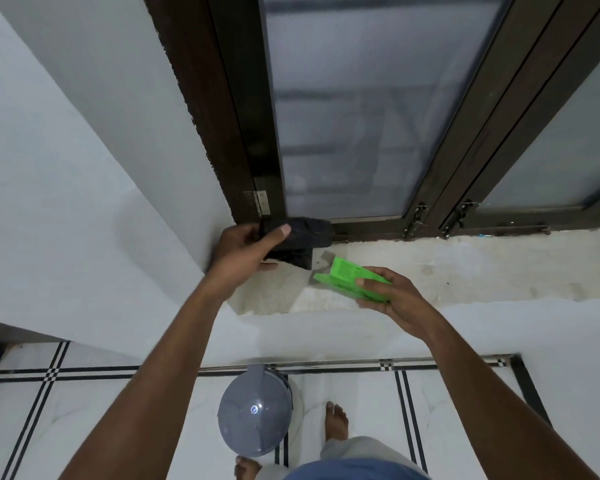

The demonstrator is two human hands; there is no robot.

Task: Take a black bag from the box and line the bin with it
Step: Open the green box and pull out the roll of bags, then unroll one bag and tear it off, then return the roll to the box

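Bare sill (465, 268) right of box (352, 280); window frame (257, 133) blocks behind.

Both bare arms reach forward and up, elbows low. Left hand (246, 249) is raised at the corner, thumb pressed flat on top, fingers curled beneath its load. Right hand (392, 299) sits lower, thumb and fingers clamping.

This is a room in a home: plain white plastered walls (66, 168), a dark brown wooden-framed window with frosted glass panes (354, 116) over a rough pale stone sill (465, 268), a white tiled floor with black stripe borders (84, 410), and a small grey plastic lidded bin (255, 410) beside bare feet (336, 420).
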